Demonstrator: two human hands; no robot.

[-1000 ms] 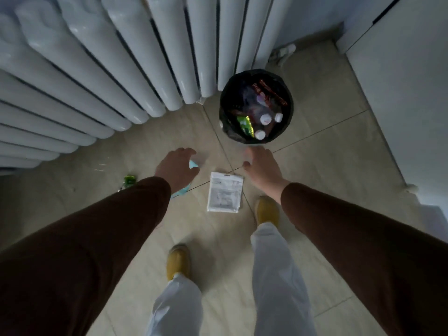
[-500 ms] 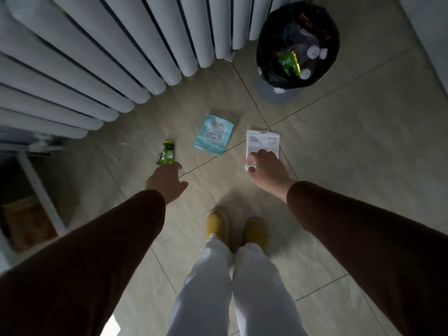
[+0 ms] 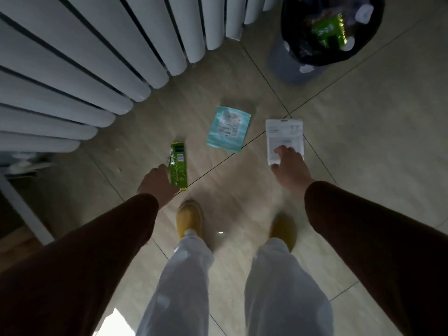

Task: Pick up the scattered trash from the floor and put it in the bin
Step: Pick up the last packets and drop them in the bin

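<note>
On the beige tiled floor (image 3: 363,141) by the white radiator (image 3: 97,57), my left hand (image 3: 156,184) touches the green wrapper (image 3: 179,167), my right hand (image 3: 289,168) the white packet (image 3: 284,134), neither gripping; the teal pouch (image 3: 229,129) lies between, the bin (image 3: 327,32) beyond.

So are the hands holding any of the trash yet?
Not yet. The right hand rests its fingers on the white packet's near end, the left hand touches the green wrapper, and both still lie on the floor.
</note>
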